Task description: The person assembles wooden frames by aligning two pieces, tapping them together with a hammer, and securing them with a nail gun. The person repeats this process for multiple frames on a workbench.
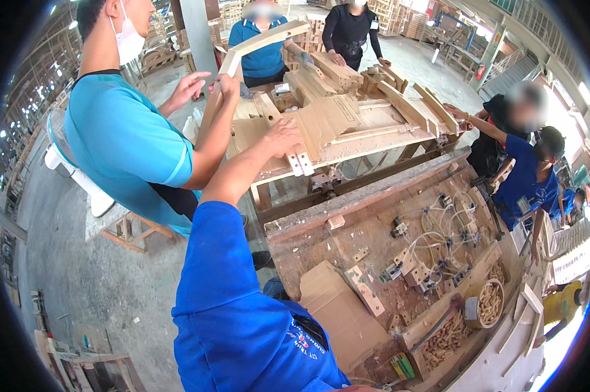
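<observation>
My left hand (284,137), at the end of a blue sleeve, reaches over the near left edge of the workbench (366,145). Its fingers curl over a pale wooden piece (266,108) lying on the bench. By the hand, pale ends with drilled holes (300,164) jut past the bench edge. My right hand is out of sight. Close on the left, a co-worker in a light blue shirt holds up an angled wooden part (233,60) with one hand; that person's other hand is raised with the fingers apart.
Cardboard (324,121) and stacked wooden parts (331,75) lie on the bench. Nearer stands a wooden worktable with clear hoses and fittings (432,242), a cardboard sheet (340,313) and a tub of dowels (471,310). Other people stand behind and at right. A fan (60,137) is at left.
</observation>
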Tool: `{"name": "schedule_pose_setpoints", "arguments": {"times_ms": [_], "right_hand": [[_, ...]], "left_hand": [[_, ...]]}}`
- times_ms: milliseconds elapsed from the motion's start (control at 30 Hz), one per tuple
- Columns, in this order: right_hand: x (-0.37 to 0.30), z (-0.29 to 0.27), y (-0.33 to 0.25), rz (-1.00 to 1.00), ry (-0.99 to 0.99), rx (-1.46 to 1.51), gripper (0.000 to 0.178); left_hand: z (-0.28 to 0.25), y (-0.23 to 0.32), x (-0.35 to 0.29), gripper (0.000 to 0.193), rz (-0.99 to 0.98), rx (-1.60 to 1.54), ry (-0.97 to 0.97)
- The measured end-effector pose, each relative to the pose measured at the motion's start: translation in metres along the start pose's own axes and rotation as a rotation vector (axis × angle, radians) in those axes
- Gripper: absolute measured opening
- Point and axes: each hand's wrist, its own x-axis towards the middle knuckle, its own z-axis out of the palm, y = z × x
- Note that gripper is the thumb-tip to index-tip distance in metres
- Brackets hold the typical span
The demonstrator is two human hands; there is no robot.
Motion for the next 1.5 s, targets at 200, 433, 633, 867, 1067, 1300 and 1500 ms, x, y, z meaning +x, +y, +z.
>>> {"name": "schedule_pose_setpoints", "arguments": {"times_ms": [200,433,633,867,1067,1300,1500], "right_hand": [[-0.001,0.008,-0.002,-0.02,-0.033,0.028,0.048],[0.0,-0.002,0.015,-0.023,-0.028,0.021,0.049],[-0.007,-0.023,0.043,-0.032,-0.011,0.041,0.05],[0.0,-0.106,0.094,0.059,0.004,-0.206,0.061],[0.035,-0.132,0.008,-0.079,-0.058,-0.382,0.053],[0.11,-0.098,-0.053,0.04,-0.311,0.206,0.037],[0.187,-0.009,-0.053,-0.134,-0.38,0.044,0.035]], "left_hand": [[-0.026,0.069,0.005,0.059,0.229,-0.371,0.575],[-0.094,0.209,0.002,0.061,0.565,-0.476,0.758],[-0.142,0.314,-0.06,0.066,0.757,-0.466,0.286],[-0.072,0.407,-0.112,0.066,1.02,-0.678,0.028],[-0.025,0.442,-0.121,0.059,0.864,-0.498,-0.174],[0.006,0.473,-0.115,0.057,0.888,-0.435,-0.137],[0.021,0.471,-0.123,0.055,0.879,-0.568,0.011]]}}
